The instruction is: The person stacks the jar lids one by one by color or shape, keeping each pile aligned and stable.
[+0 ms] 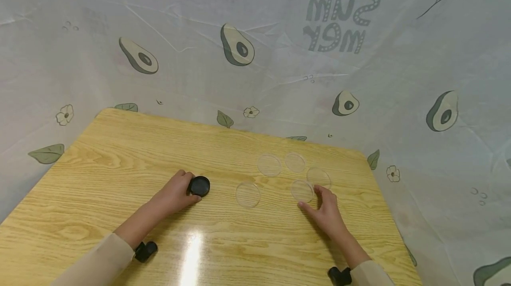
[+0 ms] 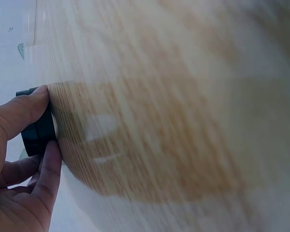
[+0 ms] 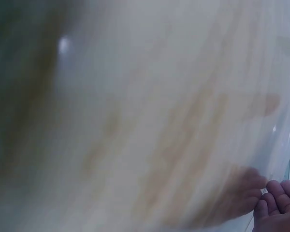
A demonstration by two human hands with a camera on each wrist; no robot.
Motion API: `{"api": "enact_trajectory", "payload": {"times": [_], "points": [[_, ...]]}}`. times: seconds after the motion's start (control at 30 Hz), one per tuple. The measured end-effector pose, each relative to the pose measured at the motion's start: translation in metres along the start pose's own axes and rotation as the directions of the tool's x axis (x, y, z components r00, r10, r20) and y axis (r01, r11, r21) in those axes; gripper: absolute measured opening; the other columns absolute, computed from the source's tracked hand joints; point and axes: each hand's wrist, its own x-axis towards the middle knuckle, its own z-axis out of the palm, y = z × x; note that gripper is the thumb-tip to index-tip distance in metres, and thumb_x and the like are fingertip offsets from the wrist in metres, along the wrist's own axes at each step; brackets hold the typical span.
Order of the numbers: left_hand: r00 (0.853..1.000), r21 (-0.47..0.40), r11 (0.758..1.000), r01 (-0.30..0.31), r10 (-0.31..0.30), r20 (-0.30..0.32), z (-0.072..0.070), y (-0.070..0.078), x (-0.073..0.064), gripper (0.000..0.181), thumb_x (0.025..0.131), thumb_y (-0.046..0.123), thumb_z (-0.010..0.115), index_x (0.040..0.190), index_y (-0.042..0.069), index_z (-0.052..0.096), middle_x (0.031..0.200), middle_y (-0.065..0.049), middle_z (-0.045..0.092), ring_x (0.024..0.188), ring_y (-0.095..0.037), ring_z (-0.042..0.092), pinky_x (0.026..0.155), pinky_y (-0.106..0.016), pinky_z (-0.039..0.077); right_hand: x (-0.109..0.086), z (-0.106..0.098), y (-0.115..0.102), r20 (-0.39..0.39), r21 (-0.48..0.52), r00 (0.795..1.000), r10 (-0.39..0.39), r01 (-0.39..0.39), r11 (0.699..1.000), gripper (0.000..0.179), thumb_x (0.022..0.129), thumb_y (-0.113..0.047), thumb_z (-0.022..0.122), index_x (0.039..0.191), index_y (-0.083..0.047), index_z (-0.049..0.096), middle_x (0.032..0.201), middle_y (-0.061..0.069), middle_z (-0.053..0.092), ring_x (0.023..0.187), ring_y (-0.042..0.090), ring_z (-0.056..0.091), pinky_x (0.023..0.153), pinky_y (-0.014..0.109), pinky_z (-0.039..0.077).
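In the head view my left hand (image 1: 174, 192) grips a small round black cap-like piece (image 1: 200, 186) by its side, left of the table's middle. The left wrist view shows the thumb and fingers on opposite sides of this black piece (image 2: 37, 128), close to the wood. My right hand (image 1: 328, 212) has its thumb and forefinger at the rim of a clear round disc (image 1: 302, 191), thumb at the near edge and finger at the right edge. That disc overlaps another clear disc (image 1: 319, 177) behind it. Only the curled fingers (image 3: 280, 198) and a bit of thumb show in the right wrist view.
More clear discs lie on the wooden table (image 1: 159, 153): one disc (image 1: 248, 195) between the hands, and two others, a left one (image 1: 269, 165) and a right one (image 1: 295, 162), farther back. A printed curtain (image 1: 179, 77) hangs behind the table.
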Motion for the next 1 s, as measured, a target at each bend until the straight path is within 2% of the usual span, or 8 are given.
{"api": "enact_trajectory", "payload": {"times": [0.3, 0.67, 1.0], "points": [[1.000, 0.003, 1.000, 0.011, -0.011, 0.007, 0.000, 0.000, -0.001, 0.048, 0.086, 0.015, 0.087, 0.119, -0.010, 0.062, 0.103, -0.017, 0.056, 0.078, -0.018, 0.052, 0.072, -0.036, 0.048, 0.009, 0.000, -0.004, 0.040, -0.013, 0.999, -0.018, 0.018, 1.000, 0.086, 0.094, -0.032, 0.080, 0.153, 0.011, 0.035, 0.154, 0.034, 0.039, 0.143, 0.048, 0.033, 0.118, 0.065, 0.032], [1.000, -0.007, 1.000, 0.008, -0.008, 0.008, -0.002, 0.003, -0.001, 0.047, 0.087, 0.015, 0.087, 0.119, -0.010, 0.062, 0.102, -0.017, 0.056, 0.078, -0.018, 0.052, 0.072, -0.036, 0.048, 0.012, 0.000, -0.001, 0.011, -0.065, 0.998, -0.060, 0.060, 0.996, 0.080, 0.093, -0.030, 0.082, 0.149, 0.013, 0.042, 0.148, 0.034, 0.048, 0.137, 0.048, 0.041, 0.113, 0.064, 0.037], [1.000, -0.008, 1.000, 0.014, -0.014, 0.007, -0.002, 0.001, -0.001, 0.048, 0.087, 0.015, 0.087, 0.119, -0.010, 0.062, 0.102, -0.017, 0.056, 0.077, -0.018, 0.052, 0.071, -0.034, 0.048, 0.014, 0.001, 0.000, 0.005, -0.047, 0.998, -0.060, 0.060, 0.997, 0.078, 0.093, -0.027, 0.082, 0.148, 0.012, 0.043, 0.147, 0.034, 0.048, 0.138, 0.049, 0.042, 0.114, 0.064, 0.038]]}}
